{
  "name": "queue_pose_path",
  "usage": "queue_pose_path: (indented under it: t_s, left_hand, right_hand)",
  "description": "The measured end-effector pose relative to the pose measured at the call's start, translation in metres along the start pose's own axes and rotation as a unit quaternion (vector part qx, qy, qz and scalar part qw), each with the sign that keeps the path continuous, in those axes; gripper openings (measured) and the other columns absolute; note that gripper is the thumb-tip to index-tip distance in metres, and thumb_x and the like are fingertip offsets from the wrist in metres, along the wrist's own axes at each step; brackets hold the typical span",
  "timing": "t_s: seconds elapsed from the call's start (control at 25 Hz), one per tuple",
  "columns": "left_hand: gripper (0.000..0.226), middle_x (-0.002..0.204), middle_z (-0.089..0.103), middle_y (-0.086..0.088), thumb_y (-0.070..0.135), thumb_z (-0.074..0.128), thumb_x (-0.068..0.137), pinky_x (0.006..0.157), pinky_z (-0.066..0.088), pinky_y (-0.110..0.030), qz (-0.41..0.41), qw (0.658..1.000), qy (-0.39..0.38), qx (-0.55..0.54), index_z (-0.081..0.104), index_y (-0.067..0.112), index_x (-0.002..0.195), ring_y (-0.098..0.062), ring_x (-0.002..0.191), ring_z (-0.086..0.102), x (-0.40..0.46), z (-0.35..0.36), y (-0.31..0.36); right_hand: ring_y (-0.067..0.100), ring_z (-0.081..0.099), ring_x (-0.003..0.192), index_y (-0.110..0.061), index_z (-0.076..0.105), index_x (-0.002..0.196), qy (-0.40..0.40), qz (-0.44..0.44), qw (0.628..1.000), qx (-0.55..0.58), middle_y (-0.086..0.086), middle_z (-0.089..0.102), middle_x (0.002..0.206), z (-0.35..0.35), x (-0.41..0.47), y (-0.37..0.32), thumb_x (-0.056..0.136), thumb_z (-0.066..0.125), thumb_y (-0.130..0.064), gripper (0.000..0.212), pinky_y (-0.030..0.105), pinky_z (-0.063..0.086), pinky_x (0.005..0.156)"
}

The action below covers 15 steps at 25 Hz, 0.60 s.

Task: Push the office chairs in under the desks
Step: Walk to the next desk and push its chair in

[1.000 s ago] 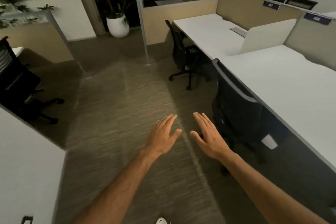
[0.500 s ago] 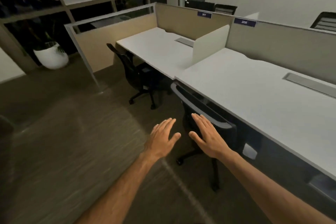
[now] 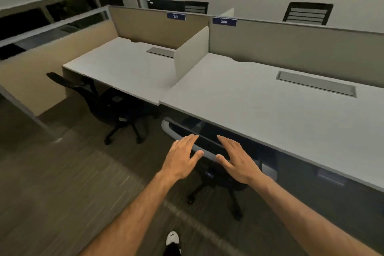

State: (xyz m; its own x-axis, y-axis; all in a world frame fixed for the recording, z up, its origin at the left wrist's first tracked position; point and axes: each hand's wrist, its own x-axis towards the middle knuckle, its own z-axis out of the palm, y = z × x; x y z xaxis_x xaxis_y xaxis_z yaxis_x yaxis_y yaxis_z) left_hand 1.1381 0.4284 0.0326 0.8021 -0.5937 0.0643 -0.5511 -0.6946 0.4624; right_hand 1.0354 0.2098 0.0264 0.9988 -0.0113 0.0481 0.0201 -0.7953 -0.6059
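Tucked against the desk (image 3: 259, 110) edge, the wheeled chair (image 3: 207, 151) should roll easily if pushed at its stiff top rail, where the left hand (image 3: 180, 157) and right hand (image 3: 236, 160) hover, fingers spread, gripping nothing.

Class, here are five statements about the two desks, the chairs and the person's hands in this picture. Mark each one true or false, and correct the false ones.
1. Both hands, left hand and right hand, are open with fingers spread. True.
2. The near chair stands at the desk labelled 306. True.
3. The far chair lies tipped over on the floor. False: it stands upright on its wheeled base, partly under the desk labelled 307.
4. A laptop sits on the near desk. False: the only thing seen on its top is a flat grey cable hatch.
5. A low white divider separates the two desks. True.
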Motion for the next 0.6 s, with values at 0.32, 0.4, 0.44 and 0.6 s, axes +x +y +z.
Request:
queue_pose_path:
  t_s: [0.32, 0.4, 0.44, 0.6]
  left_hand:
    - [0.067, 0.165, 0.03, 0.003, 0.06, 0.042, 0.102, 0.125, 0.02, -0.048, 0.137, 0.985, -0.099, 0.025, 0.023, 0.031, 0.159, -0.015, 0.153, 0.022, 0.084, 0.0, -0.058]
    - [0.066, 0.166, 0.028, 0.002, 0.06, 0.038, 0.103, 0.125, 0.016, -0.049, 0.169, 0.977, -0.115, 0.067, 0.023, 0.029, 0.16, -0.016, 0.153, 0.02, 0.095, 0.005, -0.073]
    - [0.066, 0.166, 0.027, 0.002, 0.06, 0.035, 0.103, 0.126, 0.013, -0.05, 0.178, 0.972, -0.133, 0.078, 0.023, 0.028, 0.16, -0.016, 0.154, 0.018, 0.099, 0.008, -0.081]
    - [0.073, 0.166, 0.028, 0.004, 0.071, 0.017, 0.099, 0.126, 0.008, -0.052, 0.21, 0.96, -0.153, 0.102, 0.025, 0.031, 0.16, -0.016, 0.154, 0.018, 0.112, 0.013, -0.1]
  right_hand:
    - [0.011, 0.023, 0.149, -0.036, 0.023, 0.159, 0.091, 0.145, 0.985, 0.003, -0.007, 0.03, 0.163, 0.023, 0.022, 0.003, 0.103, 0.044, -0.055, 0.063, 0.028, 0.019, 0.117]
    - [0.013, 0.026, 0.148, -0.037, 0.029, 0.157, 0.096, 0.154, 0.983, -0.034, -0.005, 0.034, 0.161, 0.034, 0.027, 0.001, 0.103, 0.046, -0.051, 0.058, 0.034, 0.023, 0.119]
    - [0.015, 0.028, 0.148, -0.036, 0.031, 0.156, 0.091, 0.161, 0.981, -0.055, -0.005, 0.036, 0.161, 0.04, 0.028, 0.001, 0.103, 0.046, -0.05, 0.057, 0.037, 0.024, 0.12]
    - [0.016, 0.035, 0.145, -0.037, 0.034, 0.155, 0.08, 0.203, 0.965, -0.143, -0.006, 0.04, 0.159, 0.058, 0.029, 0.001, 0.103, 0.029, -0.063, 0.059, 0.038, 0.026, 0.118]
